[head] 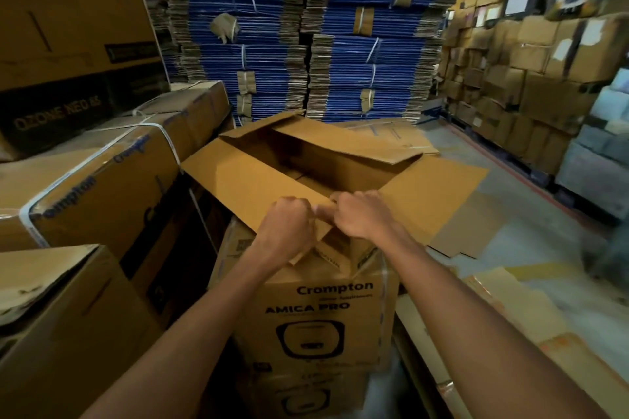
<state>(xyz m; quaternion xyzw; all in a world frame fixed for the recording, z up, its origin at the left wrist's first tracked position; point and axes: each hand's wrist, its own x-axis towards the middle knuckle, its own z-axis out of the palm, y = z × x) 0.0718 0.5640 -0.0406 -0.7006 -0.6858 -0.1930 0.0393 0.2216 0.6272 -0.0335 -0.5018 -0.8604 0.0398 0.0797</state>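
A big brown cardboard box (pixel 326 316) with black words on its front stands in the middle of the frame, a bit below the centre. Its top is open. One long flap lies out to the left and one lies out to the right. The small near flap (pixel 325 236) is at the front edge of the box, right between the two hands. The left hand (pixel 289 226) is curled tight like a fist and grips that flap from the left side. The right hand (pixel 362 214) has its fingers curled over the same flap and grips it from the right. The two hands are almost touching.

At the left of the frame sits a brown box with white straps (pixel 102 187). At the top middle stand tall stacks of flat blue card sheets (pixel 265 44). At the upper right is a wall of many small brown boxes (pixel 527 78). Flat brown card pieces (pixel 510 303) lie on the floor at the lower right.
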